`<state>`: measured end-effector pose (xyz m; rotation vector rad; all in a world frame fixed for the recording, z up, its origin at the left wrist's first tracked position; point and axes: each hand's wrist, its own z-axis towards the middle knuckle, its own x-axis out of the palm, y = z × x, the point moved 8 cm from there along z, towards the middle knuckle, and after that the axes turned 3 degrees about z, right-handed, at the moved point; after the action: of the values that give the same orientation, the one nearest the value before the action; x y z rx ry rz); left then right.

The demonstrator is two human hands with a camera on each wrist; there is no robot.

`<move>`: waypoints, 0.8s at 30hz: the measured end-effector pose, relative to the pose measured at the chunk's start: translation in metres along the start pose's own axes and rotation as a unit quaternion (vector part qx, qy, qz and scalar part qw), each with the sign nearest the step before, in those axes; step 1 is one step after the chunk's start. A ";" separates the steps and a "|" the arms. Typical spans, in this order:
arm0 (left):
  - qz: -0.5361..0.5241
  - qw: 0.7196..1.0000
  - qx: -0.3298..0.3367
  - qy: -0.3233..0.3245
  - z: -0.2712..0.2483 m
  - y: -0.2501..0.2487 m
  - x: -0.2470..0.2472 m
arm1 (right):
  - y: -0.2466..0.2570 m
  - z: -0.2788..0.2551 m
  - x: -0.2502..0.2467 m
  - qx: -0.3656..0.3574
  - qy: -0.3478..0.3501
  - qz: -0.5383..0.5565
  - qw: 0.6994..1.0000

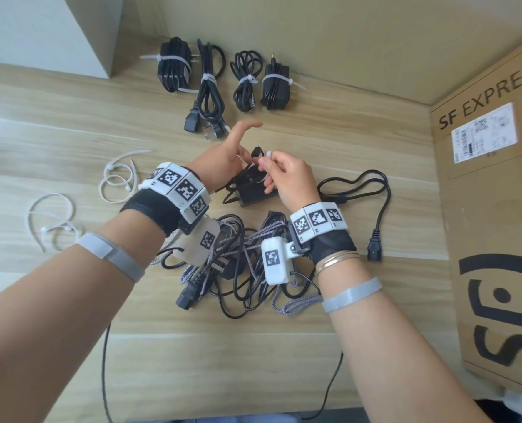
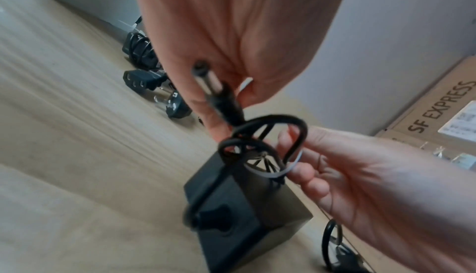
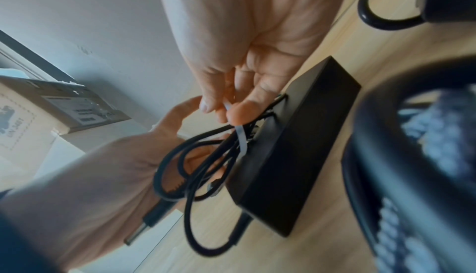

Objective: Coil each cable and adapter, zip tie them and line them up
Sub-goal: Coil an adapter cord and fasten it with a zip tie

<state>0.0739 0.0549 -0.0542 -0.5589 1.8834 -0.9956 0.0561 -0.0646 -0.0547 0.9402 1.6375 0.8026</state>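
A black adapter brick [image 1: 253, 193] [image 2: 244, 226] [image 3: 296, 155] stands on the wooden table between my hands. My left hand [image 1: 229, 157] [image 2: 231, 33] [image 3: 115, 165] holds its coiled thin cord [image 2: 296, 122] [image 3: 175, 165], index finger stretched out; the barrel plug [image 2: 208, 80] [image 3: 152, 218] lies against the fingers. My right hand [image 1: 287, 175] [image 2: 373, 175] [image 3: 257, 43] pinches a white zip tie [image 1: 269, 154] [image 2: 291, 167] [image 3: 240, 137] that loops around the coil next to the brick.
Several tied black bundles [image 1: 211, 83] lie in a row at the back by the wall. Loose zip ties [image 1: 116, 178] lie left. A tangle of cables [image 1: 238, 261] sits under my wrists, a black power cord [image 1: 375, 193] to the right. A cardboard box [image 1: 492, 209] borders the right.
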 end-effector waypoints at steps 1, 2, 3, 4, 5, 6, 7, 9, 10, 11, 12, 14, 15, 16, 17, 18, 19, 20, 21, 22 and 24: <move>0.019 1.000 0.002 -0.021 -0.002 0.001 -0.005 | -0.001 0.000 0.000 0.000 0.000 -0.002 1.000; 0.028 0.999 0.006 -0.040 -0.003 0.001 -0.009 | -0.001 0.000 0.001 0.000 0.001 -0.004 1.000; 0.030 0.998 0.012 -0.054 -0.005 0.000 -0.011 | 0.000 0.000 0.001 -0.001 0.003 -0.006 1.000; 0.036 0.997 0.019 -0.063 -0.006 -0.002 -0.012 | 0.000 0.001 0.001 -0.001 0.005 -0.010 1.000; 0.052 0.996 0.028 -0.070 -0.007 -0.003 -0.013 | -0.001 0.001 0.002 -0.001 0.007 -0.014 1.000; 0.078 0.993 0.041 -0.079 -0.008 -0.006 -0.014 | 0.000 0.001 0.002 -0.002 0.009 -0.019 1.000; 0.108 0.989 0.059 -0.087 -0.008 -0.009 -0.014 | 0.000 0.000 0.003 -0.003 0.010 -0.023 1.000; 0.152 0.979 0.095 -0.100 -0.008 -0.015 -0.013 | 0.000 0.001 0.003 -0.006 0.013 -0.029 0.999; 0.155 0.977 0.105 -0.105 -0.008 -0.017 -0.013 | 0.000 0.001 0.004 -0.006 0.014 -0.029 0.999; 0.147 0.977 0.108 -0.112 -0.008 -0.019 -0.014 | 0.000 0.001 0.004 -0.007 0.016 -0.027 0.999; 0.131 0.979 0.103 -0.120 -0.006 -0.018 -0.015 | -0.001 0.002 0.005 -0.008 0.016 -0.025 1.000; 0.096 0.983 0.082 -0.130 -0.004 -0.014 -0.018 | -0.002 0.002 0.005 -0.007 0.017 -0.018 1.000; 0.086 0.985 0.076 -0.132 -0.003 -0.011 -0.018 | -0.003 0.001 0.005 -0.007 0.017 -0.014 1.000; 0.088 0.985 0.078 -0.130 -0.003 -0.009 -0.018 | -0.003 0.000 0.005 -0.007 0.017 -0.009 1.000; 0.101 0.983 0.087 -0.126 -0.003 -0.009 -0.017 | -0.004 -0.001 0.005 -0.007 0.017 -0.004 1.000; 0.110 0.982 0.093 -0.120 -0.002 -0.007 -0.017 | -0.004 -0.002 0.005 -0.007 0.015 0.000 1.000; 0.109 0.983 0.094 -0.114 -0.001 -0.005 -0.017 | -0.004 -0.002 0.004 -0.007 0.013 0.000 1.000; 0.101 0.985 0.091 -0.106 -0.001 -0.003 -0.016 | -0.004 -0.002 0.004 -0.007 0.012 -0.001 1.000; 0.096 0.986 0.091 -0.101 0.000 -0.003 -0.016 | -0.004 -0.002 0.004 -0.006 0.011 0.000 1.000; 0.099 0.986 0.095 -0.097 0.000 -0.004 -0.016 | -0.004 -0.002 0.004 -0.005 0.011 0.003 1.000; 0.112 0.985 0.101 -0.086 0.000 -0.008 -0.017 | -0.003 -0.001 0.005 -0.008 0.010 0.009 1.000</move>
<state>0.0822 0.0617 -0.0391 -0.2960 1.6296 -0.9442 0.0534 -0.0619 -0.0590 0.9396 1.6402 0.8397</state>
